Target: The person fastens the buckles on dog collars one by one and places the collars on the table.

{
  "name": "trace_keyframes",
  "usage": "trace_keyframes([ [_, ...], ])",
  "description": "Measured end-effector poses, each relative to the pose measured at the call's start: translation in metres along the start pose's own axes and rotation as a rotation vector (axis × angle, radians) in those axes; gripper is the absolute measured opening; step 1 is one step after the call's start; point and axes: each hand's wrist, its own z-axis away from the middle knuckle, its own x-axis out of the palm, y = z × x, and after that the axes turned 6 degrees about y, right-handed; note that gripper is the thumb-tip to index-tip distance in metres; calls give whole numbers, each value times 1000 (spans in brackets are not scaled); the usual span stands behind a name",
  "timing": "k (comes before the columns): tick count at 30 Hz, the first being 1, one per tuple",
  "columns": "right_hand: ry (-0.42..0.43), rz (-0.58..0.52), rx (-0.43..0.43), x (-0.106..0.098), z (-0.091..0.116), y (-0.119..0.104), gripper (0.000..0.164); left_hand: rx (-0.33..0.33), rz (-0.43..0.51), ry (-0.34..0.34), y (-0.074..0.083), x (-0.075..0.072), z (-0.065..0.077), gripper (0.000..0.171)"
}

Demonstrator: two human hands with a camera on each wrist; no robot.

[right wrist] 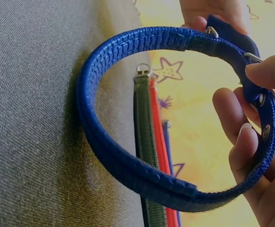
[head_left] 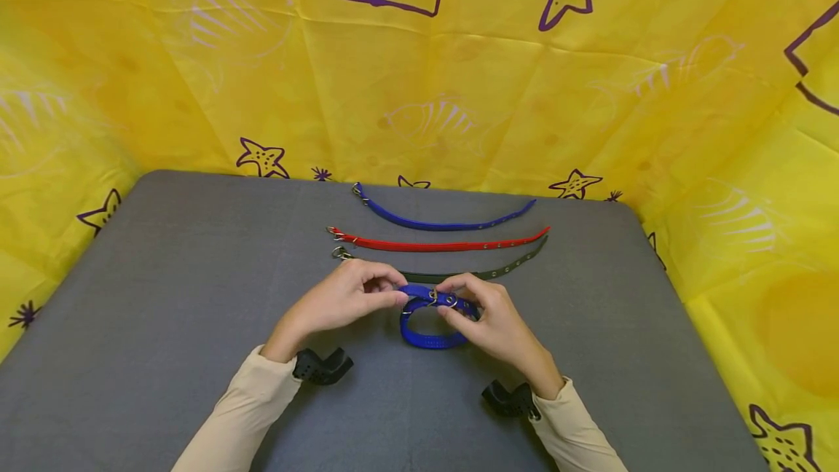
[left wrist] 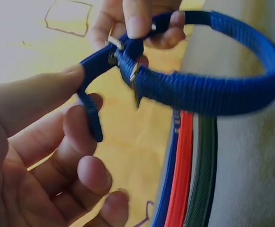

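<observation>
Two hands (head_left: 347, 299) (head_left: 496, 319) pinch one looped collar (head_left: 432, 341).
Beyond them, we count one blue strap (head_left: 426, 225), one red strap (head_left: 419, 246), one green strap (head_left: 505, 270).

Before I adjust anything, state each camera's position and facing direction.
Head: on the head, facing forward and down at the table; left grip, right grip and sleeves show.
Left wrist: on that wrist, facing the looped blue collar; both grips show.
Right wrist: on that wrist, facing the same collar; both grips show.
Both wrist views share the collar and red strap.
</observation>
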Motion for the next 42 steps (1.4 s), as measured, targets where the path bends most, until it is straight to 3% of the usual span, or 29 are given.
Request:
trace_keyframes([
  [5,-5,-20,-3,1,0,1,24,-18,94,7,2,5,-2,11],
  [16,-19,-25,6,0,0,1,23,-32,119,-7,2,10,-3,9],
  [25,-6,9,7,1,1,2,22,-42,125,-78,-1,6,-2,11],
  [35,15,41,20,1,2,3,21,-33,22,-79,-11,6,-4,16],
  [42,26,47,78,0,0,4,21,-84,-80,-103,-13,10,-6,24],
])
